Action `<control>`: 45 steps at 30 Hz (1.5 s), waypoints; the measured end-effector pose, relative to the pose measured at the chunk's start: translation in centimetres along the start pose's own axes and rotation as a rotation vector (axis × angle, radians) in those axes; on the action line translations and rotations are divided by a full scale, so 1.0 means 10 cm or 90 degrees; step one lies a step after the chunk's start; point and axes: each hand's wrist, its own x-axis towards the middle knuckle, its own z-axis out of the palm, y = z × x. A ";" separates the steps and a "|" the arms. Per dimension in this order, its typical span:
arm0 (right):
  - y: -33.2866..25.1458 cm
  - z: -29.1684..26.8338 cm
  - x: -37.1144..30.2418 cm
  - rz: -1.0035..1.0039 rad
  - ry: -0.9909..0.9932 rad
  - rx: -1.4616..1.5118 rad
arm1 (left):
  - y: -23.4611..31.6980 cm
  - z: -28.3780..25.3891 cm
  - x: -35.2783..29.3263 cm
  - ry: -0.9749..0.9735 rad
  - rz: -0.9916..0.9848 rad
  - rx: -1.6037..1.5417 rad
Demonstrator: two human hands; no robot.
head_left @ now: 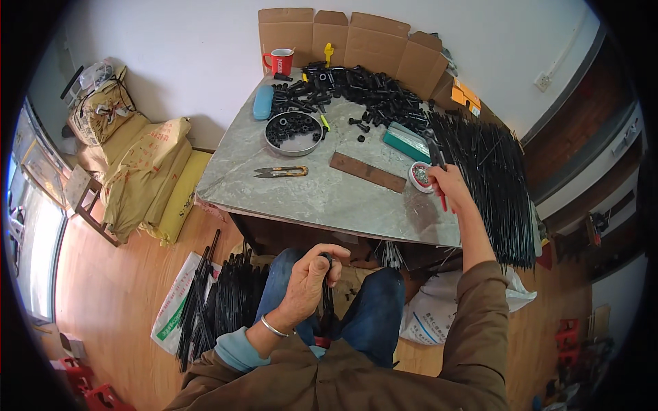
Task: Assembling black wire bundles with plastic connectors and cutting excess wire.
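Note:
My left hand [312,281] is closed above my lap, its fingers wrapped round the upper end of a black rod [327,301] that stands between my knees. Over the table's right side, my right hand [450,185] grips red-handled pliers [434,147], their dark head pointing away from me. Just left of that hand, and close to it, is a small round white tub [415,179] with small shiny metal pieces inside. A flat brown bar [367,172] lies left of the tub, and behind it sits a green and silver box [407,142].
Black plastic parts [370,92] are heaped at the back, before cardboard [380,44]. A round metal tin [295,145], thread snips [281,172], blue case [262,103] and red mug [279,61] stand left. Black rods [486,185] cover the right edge; more rods [229,294] lean below left.

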 end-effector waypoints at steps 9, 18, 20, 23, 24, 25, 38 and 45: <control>-0.40 1.17 -1.33 0.071 -0.423 0.455 | 0.09 0.02 0.04 0.091 0.040 0.052; -0.45 1.70 -1.68 0.041 -0.360 0.502 | 0.04 -0.08 -0.09 0.120 0.109 0.131; -0.42 1.79 -1.70 0.022 -0.262 0.480 | 0.04 -0.08 -0.13 0.130 0.133 0.179; -0.59 1.83 -1.82 0.017 -0.275 0.505 | 0.05 -0.05 -0.17 0.137 0.125 0.179; -0.56 1.85 -1.81 0.042 -0.328 0.540 | 0.05 -0.05 -0.18 0.138 0.127 0.178; -0.54 1.88 -1.80 0.040 -0.326 0.539 | 0.05 -0.05 -0.19 0.129 0.118 0.161; -0.39 2.02 -1.81 -0.122 -0.230 0.512 | 0.08 -0.12 -0.27 0.089 0.123 0.088; -0.54 1.92 -1.91 -0.041 -0.303 0.519 | 0.07 -0.20 -0.35 0.072 0.081 0.051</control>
